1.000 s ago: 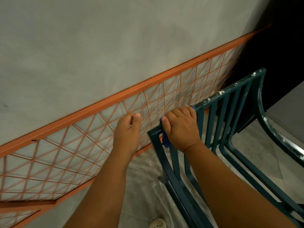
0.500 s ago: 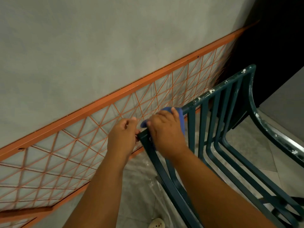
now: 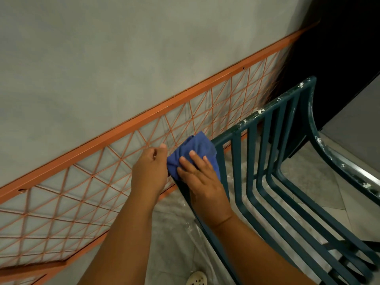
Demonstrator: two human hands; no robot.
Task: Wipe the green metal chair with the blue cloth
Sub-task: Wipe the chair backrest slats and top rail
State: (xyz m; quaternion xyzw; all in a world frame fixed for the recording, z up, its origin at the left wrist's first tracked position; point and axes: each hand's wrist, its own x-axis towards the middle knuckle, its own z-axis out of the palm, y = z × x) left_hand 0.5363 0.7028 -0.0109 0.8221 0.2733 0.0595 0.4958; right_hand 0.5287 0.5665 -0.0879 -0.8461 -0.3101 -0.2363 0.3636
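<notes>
The green metal chair (image 3: 273, 182) fills the right half of the view, slatted back nearest me, its top rail dotted with white paint flecks. The blue cloth (image 3: 195, 149) is draped over the left corner of the chair back. My right hand (image 3: 200, 177) lies flat on the cloth, fingers spread, pressing it against the corner post. My left hand (image 3: 151, 167) is curled just left of the cloth, thumb and fingertip at the cloth's left edge; whether it pinches the cloth or the chair frame is hidden.
An orange metal lattice panel (image 3: 102, 173) leans along the grey wall behind the chair. Clear plastic sheeting (image 3: 176, 227) covers the tiled floor under the chair. A white shoe (image 3: 196, 278) shows at the bottom edge. A dark opening lies at the upper right.
My right hand has slid the cloth left along the top rail to the corner and opened flat over it. My left hand has closed in on the corner. The cloth now shows much more.
</notes>
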